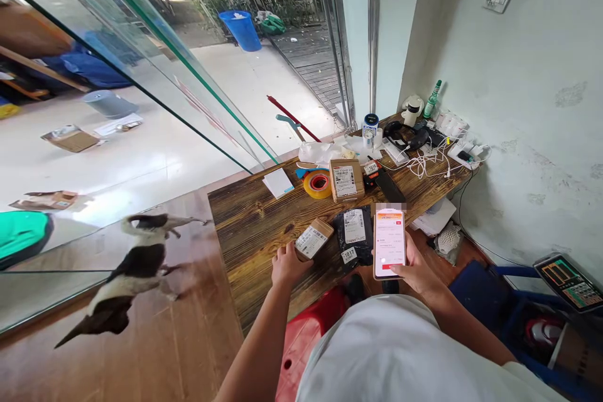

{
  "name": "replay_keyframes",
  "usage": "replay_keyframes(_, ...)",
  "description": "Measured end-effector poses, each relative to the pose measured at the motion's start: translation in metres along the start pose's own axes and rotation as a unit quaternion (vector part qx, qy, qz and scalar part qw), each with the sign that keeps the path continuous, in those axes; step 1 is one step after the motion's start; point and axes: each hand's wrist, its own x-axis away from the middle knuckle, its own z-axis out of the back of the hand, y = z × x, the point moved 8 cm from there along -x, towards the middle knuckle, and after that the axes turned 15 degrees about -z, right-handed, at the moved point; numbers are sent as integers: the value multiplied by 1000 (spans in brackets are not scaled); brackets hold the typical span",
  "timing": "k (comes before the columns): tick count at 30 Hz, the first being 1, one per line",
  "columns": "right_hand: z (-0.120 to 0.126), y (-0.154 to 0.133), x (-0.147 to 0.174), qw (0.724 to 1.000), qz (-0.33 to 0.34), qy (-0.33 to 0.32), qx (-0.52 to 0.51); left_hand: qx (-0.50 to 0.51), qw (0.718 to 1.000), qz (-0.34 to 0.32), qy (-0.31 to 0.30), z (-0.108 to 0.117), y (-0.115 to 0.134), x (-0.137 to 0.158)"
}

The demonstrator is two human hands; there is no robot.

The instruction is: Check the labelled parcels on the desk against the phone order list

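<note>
Two hands at work: left hand (287,264) gripping small box (313,239) on bench (249,226), just left of one black pouch (353,233); right hand (414,270) holding one phone (389,242) right of pouch; second box (346,179) beyond

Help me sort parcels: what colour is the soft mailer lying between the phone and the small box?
Black, with white labels; the mailer shows best in the head view.

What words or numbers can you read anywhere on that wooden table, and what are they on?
"1017": white sticker on the black plastic mailer bag.
Too small or blurred to read: label on the small cardboard box under the left hand; screen of the phone in the right hand; label on the larger cardboard box.
</note>
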Motion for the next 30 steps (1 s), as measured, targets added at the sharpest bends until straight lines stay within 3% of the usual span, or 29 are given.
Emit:
replay_keyframes(8,-6,-3,0,1000,-1,0,12,0,1000,4,-1,2,1,1)
replay_keyframes(15,0,0,-5,995,-61,79,-26,2,1000,7,4,1,0,1)
replay_keyframes(19,-2,1,-9,992,-80,87,-41,4,1000,3,-1,1,0,1)
replay_keyframes(24,7,4,-9,991,-55,123,-21,5,1000,6,-13,2,1,1)
replay_keyframes(30,10,11,-11,995,-7,100,23,4,1000,9,-9,2,0,1)
